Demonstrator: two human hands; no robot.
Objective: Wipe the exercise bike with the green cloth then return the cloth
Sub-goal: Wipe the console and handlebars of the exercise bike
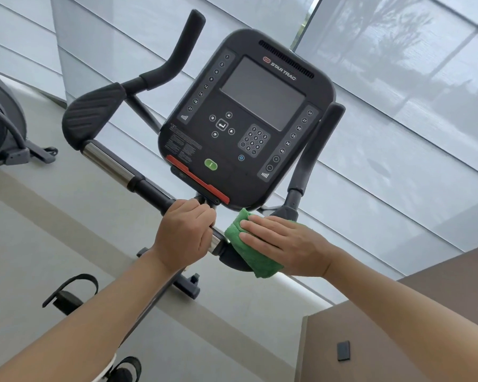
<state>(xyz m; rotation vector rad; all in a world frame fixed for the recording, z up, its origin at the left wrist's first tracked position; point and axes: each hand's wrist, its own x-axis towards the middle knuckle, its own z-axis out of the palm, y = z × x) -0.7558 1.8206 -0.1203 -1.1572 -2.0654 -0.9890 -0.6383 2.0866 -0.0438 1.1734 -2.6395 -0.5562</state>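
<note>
Left hand (184, 234) is wrapped around the exercise bike's handlebar (149, 188) right under the Star Trac console (246, 119). Right hand (284, 245) lies flat, fingers straight, pressing the folded green cloth (249, 255) onto the black pad at the bar's right end. A pedal (69, 293) with its strap shows lower left, another machine (3, 125) at the far left edge.

**Green cloth on the bike's handlebar**

Your exercise bike (249, 119) faces you, its black console dark and tilted, with black handlebars curving up at either side. The green cloth (239, 238), folded and fuzzy, is draped over the right handlebar pad, just below the console.
</note>
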